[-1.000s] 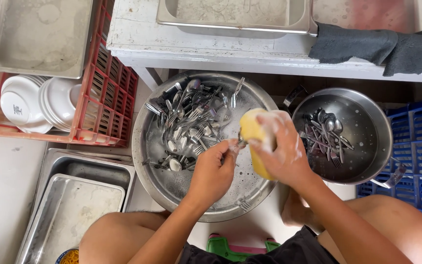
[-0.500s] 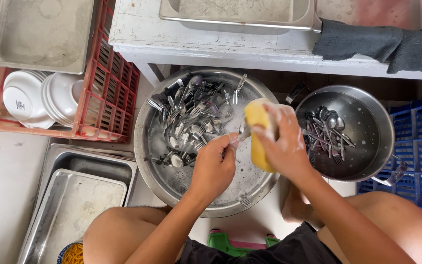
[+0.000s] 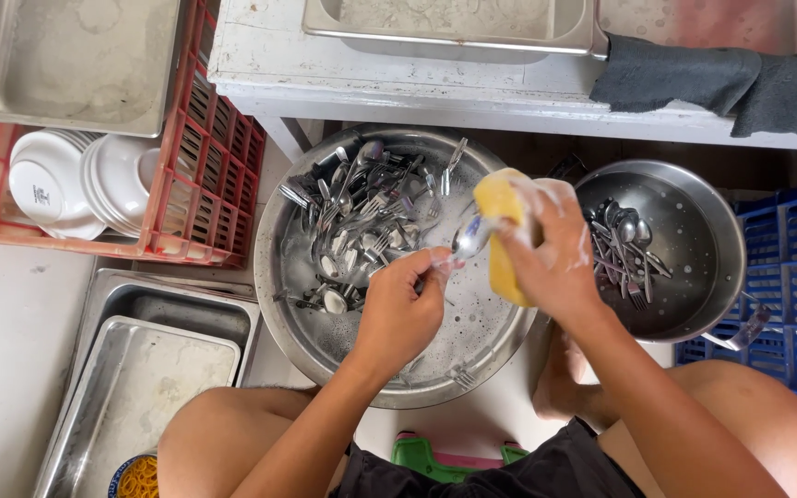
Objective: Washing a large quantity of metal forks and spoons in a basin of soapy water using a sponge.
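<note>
Soapy yellow sponge (image 3: 502,242) in right hand (image 3: 553,247)'s closed grip; left hand (image 3: 400,309) pinches seemingly wet spoon (image 3: 469,238).

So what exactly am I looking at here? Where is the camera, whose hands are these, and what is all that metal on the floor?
There is no machine here. A person wears a camera on the head, so the one view looks straight down at that person's own arms and knees. The left hand pinches a spoon by its handle. The right hand, covered in suds, grips a yellow sponge pressed against the spoon's bowl. Under both hands sits a large steel basin with soapy water and a heap of forks and spoons. To its right, a smaller steel basin holds a few more pieces of cutlery. At left, a red crate holds white plates, with steel trays below it. A dark cloth lies on the white table above.
</note>
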